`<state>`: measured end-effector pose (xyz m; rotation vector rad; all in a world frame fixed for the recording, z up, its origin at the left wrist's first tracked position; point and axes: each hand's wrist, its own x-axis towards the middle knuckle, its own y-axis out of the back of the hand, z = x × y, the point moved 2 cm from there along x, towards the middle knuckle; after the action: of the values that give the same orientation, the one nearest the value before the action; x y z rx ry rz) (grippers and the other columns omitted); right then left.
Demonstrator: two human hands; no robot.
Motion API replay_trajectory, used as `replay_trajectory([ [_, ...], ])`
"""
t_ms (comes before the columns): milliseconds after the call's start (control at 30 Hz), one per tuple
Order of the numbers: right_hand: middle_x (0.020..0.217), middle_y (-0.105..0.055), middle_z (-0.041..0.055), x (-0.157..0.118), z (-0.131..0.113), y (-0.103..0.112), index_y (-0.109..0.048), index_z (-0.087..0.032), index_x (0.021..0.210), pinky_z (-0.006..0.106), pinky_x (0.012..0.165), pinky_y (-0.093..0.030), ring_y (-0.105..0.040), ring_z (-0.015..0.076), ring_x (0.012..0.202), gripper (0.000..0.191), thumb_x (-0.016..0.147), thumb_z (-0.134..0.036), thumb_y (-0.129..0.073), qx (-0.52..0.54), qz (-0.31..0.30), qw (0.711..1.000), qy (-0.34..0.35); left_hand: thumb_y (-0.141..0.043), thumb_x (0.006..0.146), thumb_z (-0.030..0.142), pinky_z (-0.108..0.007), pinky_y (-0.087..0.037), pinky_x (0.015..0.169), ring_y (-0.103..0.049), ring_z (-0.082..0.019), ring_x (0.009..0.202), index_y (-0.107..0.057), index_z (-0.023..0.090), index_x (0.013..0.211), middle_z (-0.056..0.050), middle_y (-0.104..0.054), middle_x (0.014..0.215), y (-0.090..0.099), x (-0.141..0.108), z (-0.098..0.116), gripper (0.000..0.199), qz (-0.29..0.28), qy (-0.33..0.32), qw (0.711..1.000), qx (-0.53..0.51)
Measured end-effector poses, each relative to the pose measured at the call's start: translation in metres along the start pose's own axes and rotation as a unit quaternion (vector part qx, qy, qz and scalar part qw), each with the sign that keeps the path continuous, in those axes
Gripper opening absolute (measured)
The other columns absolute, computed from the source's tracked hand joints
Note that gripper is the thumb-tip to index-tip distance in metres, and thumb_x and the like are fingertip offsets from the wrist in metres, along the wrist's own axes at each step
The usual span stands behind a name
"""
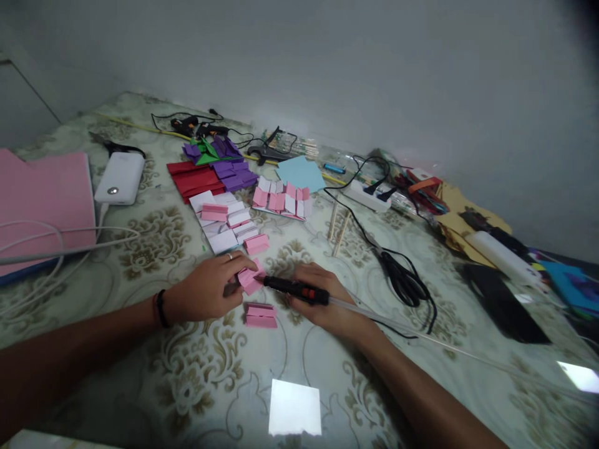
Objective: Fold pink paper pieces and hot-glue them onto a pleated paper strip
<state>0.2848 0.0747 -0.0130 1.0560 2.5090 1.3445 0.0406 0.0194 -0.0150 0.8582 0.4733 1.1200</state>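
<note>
My left hand (210, 287) is closed on a folded pink paper piece (251, 278), holding it just above the table. In my right hand (327, 305) is a black hot glue gun (294, 289) with red marks and a long clear glue stick (355, 307) out of its back. Its tip meets the pink piece, or comes very close to it. A second pink folded paper (261, 315) lies below my hands, and a third pink paper (257, 244) lies above them. Beyond is a stack of white and pink folded papers (219, 234).
Farther back are red papers (194, 179), purple papers (235, 176), a light blue sheet (302, 173) and a power strip (369, 197). A coiled black cord (402, 280) and a phone (503, 305) lie right. A white power bank (120, 178) and pink sheets (51, 193) lie left.
</note>
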Motion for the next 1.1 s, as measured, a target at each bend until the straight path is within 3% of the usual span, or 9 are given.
replay_trajectory([
  [167,0.068,-0.055,-0.0008,0.0,0.003,0.003,-0.051,-0.019,0.069,0.026,0.068,-0.037,-0.049,0.0122,0.068,0.022,0.087,-0.023,-0.063,0.004,0.003,1.0,-0.005,-0.059,0.083,0.014,-0.034,-0.051,0.096,-0.065,-0.021,0.112,-0.06,0.023,0.125,-0.004,-0.066,0.124,-0.001,0.0,-0.001,0.043,-0.006,0.004,1.0,0.001],
  [367,0.067,-0.054,-0.0007,0.0,0.007,0.006,-0.051,-0.019,0.068,0.026,0.067,-0.036,-0.049,0.0121,0.067,0.023,0.087,-0.022,-0.063,0.003,0.012,1.0,-0.016,-0.057,0.084,0.015,-0.035,-0.05,0.099,-0.065,-0.022,0.114,-0.058,0.024,0.126,-0.004,-0.066,0.124,-0.002,0.0,-0.002,0.043,-0.013,0.012,1.0,0.001],
  [767,0.066,-0.053,-0.0011,0.0,0.013,0.007,-0.052,-0.018,0.067,0.024,0.064,-0.036,-0.049,0.0109,0.066,0.026,0.089,-0.025,-0.063,-0.003,0.008,0.999,-0.037,-0.056,0.083,0.015,-0.033,-0.049,0.089,-0.064,-0.019,0.096,-0.057,0.022,0.129,-0.006,-0.066,0.12,0.0,0.002,-0.001,0.046,-0.014,0.024,1.0,0.007],
  [933,0.067,-0.054,-0.0007,0.001,0.011,0.009,-0.054,-0.018,0.069,0.024,0.062,-0.035,-0.05,0.0108,0.065,0.029,0.092,-0.032,-0.064,0.007,-0.001,0.998,-0.062,-0.058,0.085,0.017,-0.028,-0.046,0.074,-0.06,-0.014,0.08,-0.05,0.023,0.14,-0.004,-0.067,0.109,0.001,0.002,0.0,0.056,-0.016,0.043,0.999,-0.014],
  [1100,0.074,-0.059,0.0007,0.002,0.011,0.013,-0.059,-0.018,0.075,0.024,0.065,-0.039,-0.052,0.0115,0.07,0.027,0.094,-0.036,-0.064,0.046,-0.024,0.996,-0.069,-0.056,0.087,0.014,-0.026,-0.043,0.073,-0.056,-0.011,0.075,-0.057,0.026,0.132,0.0,-0.065,0.104,0.002,0.002,0.002,0.047,-0.013,0.015,1.0,-0.005],
])
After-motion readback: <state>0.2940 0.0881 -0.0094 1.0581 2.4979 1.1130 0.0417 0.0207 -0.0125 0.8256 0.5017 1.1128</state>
